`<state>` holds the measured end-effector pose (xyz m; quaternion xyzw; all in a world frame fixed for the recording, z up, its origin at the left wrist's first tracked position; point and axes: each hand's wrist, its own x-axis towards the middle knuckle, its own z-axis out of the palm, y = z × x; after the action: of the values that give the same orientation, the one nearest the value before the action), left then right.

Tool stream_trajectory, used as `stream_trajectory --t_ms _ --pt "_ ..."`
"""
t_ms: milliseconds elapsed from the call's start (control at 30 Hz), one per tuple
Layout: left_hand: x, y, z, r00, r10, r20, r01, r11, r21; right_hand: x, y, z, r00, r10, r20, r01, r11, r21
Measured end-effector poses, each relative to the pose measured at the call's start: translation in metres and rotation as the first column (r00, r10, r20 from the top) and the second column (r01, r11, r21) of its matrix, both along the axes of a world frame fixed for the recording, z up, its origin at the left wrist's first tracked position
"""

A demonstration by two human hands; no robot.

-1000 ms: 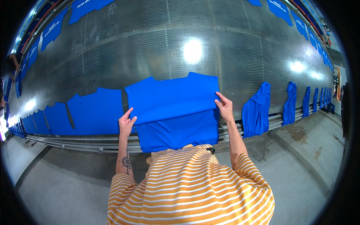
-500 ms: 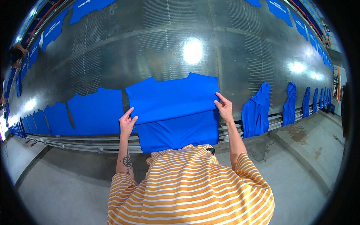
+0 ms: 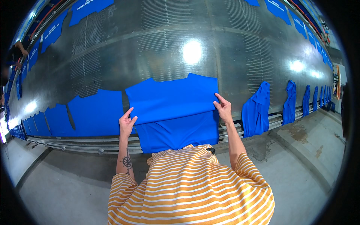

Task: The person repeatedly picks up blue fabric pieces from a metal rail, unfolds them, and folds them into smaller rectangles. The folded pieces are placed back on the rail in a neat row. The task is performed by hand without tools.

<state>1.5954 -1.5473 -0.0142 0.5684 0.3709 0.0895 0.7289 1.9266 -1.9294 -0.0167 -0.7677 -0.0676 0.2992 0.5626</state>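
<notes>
Directly before me a blue shirt panel (image 3: 172, 93) lies on the long dark table (image 3: 116, 67), its neckline side pointing away from me. Across its middle the cloth is lifted into a soft fold, and the near part hangs rumpled over the table's edge against my striped shirt. At the left end of the fold, my left hand (image 3: 127, 122) grips the panel's side edge between thumb and fingers. My right hand (image 3: 224, 108) grips the opposite side edge a little farther up, thumb and forefinger at the cloth.
Flat blue panels (image 3: 95, 112) line the near edge to the left. Bunched blue panels (image 3: 257, 108) hang over the metal rails (image 3: 80, 145) to the right. Printed blue panels (image 3: 277, 10) lie along the far side. Another person's hand (image 3: 21, 49) shows at far left.
My hands and the panel between them have hardly moved. At the far left, the other person has shifted slightly.
</notes>
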Motion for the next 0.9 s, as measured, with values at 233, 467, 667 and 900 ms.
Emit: stream_trajectory --t_ms 233,467,667,900 --pt "0.0029 0.0000 0.0026 1.000 0.009 0.009 -0.009 1.000 -0.020 -0.0013 0.0019 0.0046 1.000 0.004 -0.004 -0.004 1.000 -0.002" --pt "0.0025 0.0008 0.0014 1.000 -0.005 0.002 0.005 1.000 -0.023 -0.0025 -0.0006 0.0007 0.999 -0.019 -0.048 0.021 1.000 0.023" --pt "0.0017 0.0009 0.0012 1.000 -0.006 0.003 0.006 0.999 -0.033 -0.0026 0.0004 0.0032 0.999 -0.006 -0.037 0.006 1.000 -0.002" --pt "0.0039 -0.0012 -0.0002 1.000 -0.006 0.020 0.007 1.000 -0.021 -0.0024 0.0020 0.0064 1.000 0.011 0.018 -0.010 1.000 -0.003"
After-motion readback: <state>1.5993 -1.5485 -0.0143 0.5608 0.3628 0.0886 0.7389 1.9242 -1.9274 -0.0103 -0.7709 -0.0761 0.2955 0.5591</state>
